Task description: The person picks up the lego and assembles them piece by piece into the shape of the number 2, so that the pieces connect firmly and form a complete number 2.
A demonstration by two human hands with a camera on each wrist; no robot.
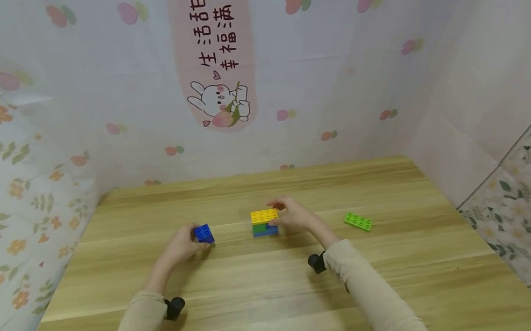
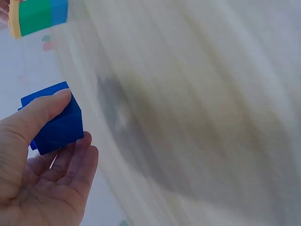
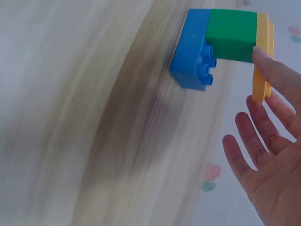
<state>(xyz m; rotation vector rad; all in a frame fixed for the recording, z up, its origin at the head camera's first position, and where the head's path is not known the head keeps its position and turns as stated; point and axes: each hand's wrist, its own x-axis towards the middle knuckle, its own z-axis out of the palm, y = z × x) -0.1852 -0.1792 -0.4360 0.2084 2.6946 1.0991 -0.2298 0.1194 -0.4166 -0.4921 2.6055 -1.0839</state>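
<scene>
My left hand (image 1: pixel 182 245) holds a dark blue building brick (image 1: pixel 203 234) between thumb and fingers; in the left wrist view the thumb lies across the side of this brick (image 2: pixel 59 125). To its right stands a small stack: a lighter blue brick (image 3: pixel 190 52) at the bottom, a green brick (image 3: pixel 231 35) on one half of it, and a thin yellow brick (image 1: pixel 264 216) on top. My right hand (image 1: pixel 295 216) pinches the overhanging right end of the yellow brick, its other fingers spread apart. Beneath that overhang, the bottom brick's studs are bare.
A flat lime green brick (image 1: pixel 358 221) lies on the wooden table (image 1: pixel 261 306), right of my right hand. Patterned cloth (image 1: pixel 333 72) hangs behind the table's back edge and along both sides. Each wrist carries a small black camera (image 1: pixel 175 308).
</scene>
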